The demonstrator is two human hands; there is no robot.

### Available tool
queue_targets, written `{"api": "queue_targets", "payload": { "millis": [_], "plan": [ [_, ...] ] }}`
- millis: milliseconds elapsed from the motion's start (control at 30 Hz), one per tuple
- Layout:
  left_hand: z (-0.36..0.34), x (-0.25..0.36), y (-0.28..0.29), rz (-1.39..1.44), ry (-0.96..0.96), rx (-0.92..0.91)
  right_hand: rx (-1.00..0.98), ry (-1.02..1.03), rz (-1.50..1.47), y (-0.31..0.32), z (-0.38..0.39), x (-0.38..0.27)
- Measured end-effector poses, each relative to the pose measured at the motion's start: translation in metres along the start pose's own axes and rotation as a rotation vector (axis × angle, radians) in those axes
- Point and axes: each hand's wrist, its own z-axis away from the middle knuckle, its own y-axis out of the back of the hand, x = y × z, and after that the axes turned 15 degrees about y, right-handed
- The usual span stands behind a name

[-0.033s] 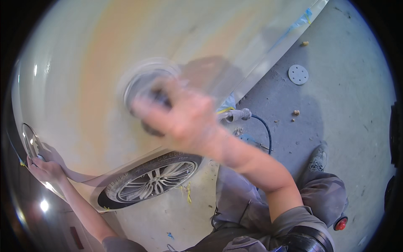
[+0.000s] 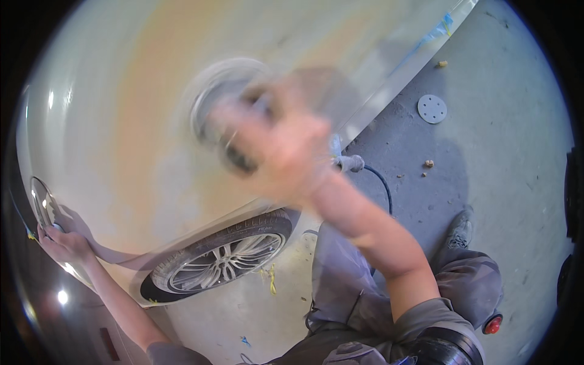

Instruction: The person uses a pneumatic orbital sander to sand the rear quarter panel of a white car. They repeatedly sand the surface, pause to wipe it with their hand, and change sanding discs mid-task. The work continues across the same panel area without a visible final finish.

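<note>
My right hand [image 2: 280,143] is closed around a round sander [image 2: 212,112], its pad against the pale car body panel [image 2: 79,152]. Both hand and tool are smeared by motion, so single fingers are hard to make out. Orange-tan and whitish patches streak the panel. A grey fitting [image 2: 349,163] with a dark hose [image 2: 385,185] shows behind my right wrist. Over at the far left, my left hand [image 2: 66,246] rests on the car's corner, fingers extended, beside a curved opening or lamp [image 2: 42,201]. It holds no tool.
Below the panel is the car's wheel [image 2: 225,258]. A white sanding disc with holes [image 2: 432,108] and small tan crumbs [image 2: 429,163] lie on the concrete floor. Blue tape [image 2: 435,30] clings to the panel edge. My shoe [image 2: 460,231] is at the right.
My right hand and the sander have moved right and slightly up across the panel. My left hand stays at the car's corner.
</note>
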Motion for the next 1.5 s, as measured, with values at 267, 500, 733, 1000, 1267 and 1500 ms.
{"api": "queue_targets", "payload": {
  "millis": [267,500,733,1000,1267,1500],
  "plan": [
    [-0.004,-0.007,-0.003,0.001,0.004,0.009,0.091,-0.081,0.086,0.007,-0.020,0.003],
    [-0.005,-0.007,-0.005,0.043,-0.022,0.027,-0.001,0.110,-0.037,-0.034,0.013,-0.053],
    [-0.005,-0.004,-0.003,0.019,-0.004,0.008,-0.070,0.135,-0.025,-0.023,0.007,-0.058],
    [-0.004,-0.006,-0.003,0.063,0.093,-0.034,-0.044,0.079,-0.066,-0.026,0.010,-0.051],
    [-0.002,0.000,0.000,0.076,0.109,-0.027,-0.051,0.126,-0.082,-0.018,0.005,-0.049],
    [-0.002,0.004,-0.001,0.033,0.064,0.014,0.160,0.031,0.087,0.035,-0.043,0.068]
  ]
}}
